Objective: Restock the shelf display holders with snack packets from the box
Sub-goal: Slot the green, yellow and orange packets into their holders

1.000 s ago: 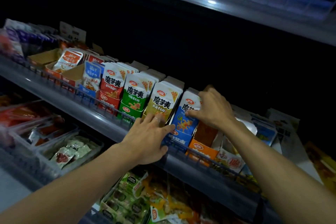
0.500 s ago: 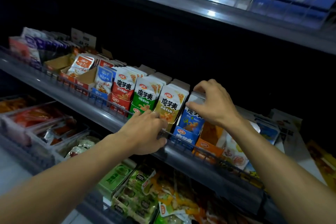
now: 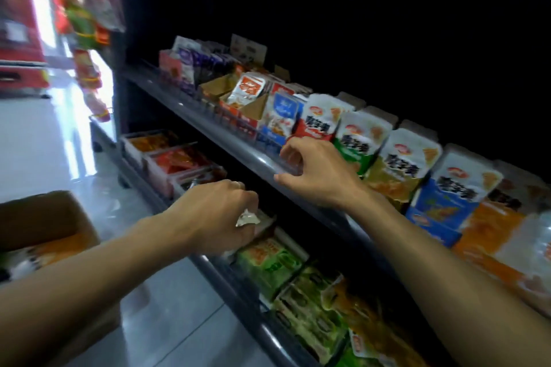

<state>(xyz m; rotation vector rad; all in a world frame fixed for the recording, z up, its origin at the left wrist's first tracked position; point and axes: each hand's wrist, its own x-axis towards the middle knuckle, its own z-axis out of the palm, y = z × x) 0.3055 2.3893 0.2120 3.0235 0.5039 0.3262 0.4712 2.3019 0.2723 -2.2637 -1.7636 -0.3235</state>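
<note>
The left hand (image 3: pixel 214 214) grips a crinkled silver packet (image 3: pixel 247 217); the right hand (image 3: pixel 319 173) hovers, fingers loosely curled, empty. Blind reaching risks toppling the upright packets (image 3: pixel 363 140) just behind them.

Single head-worn wide-angle view, looking forward and down, angled left along the shelf (image 3: pixel 262 158). Very close: both forearms enter from bottom edge, hands mid-frame. Shelf runs diagonally from upper left to lower right. Floor and cardboard box (image 3: pixel 44 223) at left edge. Edges blurred, distorted. No second view.
</note>
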